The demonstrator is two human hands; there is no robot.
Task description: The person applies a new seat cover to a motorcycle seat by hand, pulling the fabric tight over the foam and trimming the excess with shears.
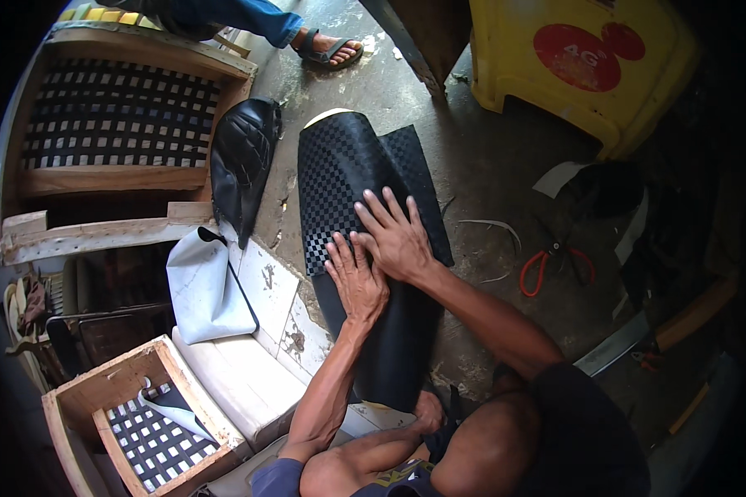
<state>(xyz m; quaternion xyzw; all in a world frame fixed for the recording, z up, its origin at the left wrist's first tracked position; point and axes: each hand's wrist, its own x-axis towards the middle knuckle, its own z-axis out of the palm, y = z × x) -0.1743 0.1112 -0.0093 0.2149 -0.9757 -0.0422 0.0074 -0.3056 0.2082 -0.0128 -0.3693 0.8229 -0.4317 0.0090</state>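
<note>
A long padded piece covered in black material [377,348], its upper part checkered, lies across the floor before me, with pale padding showing at the far end. My left hand [356,282] rests on it with fingers stretched out, over the lower edge of the checkered part. Just up and to the right, my right hand [396,240] lies flat on the same cover with fingers spread. A pair of scissors with red handles [535,273] lies on the floor to my right.
Wooden frames with webbing [99,174] [108,373], a black cover [242,157], pale material [207,282] and a white cushion [232,381] are at left. A yellow plastic stool [580,116] and a blade [613,344] are at right. Another person's sandalled foot [330,51] is beyond.
</note>
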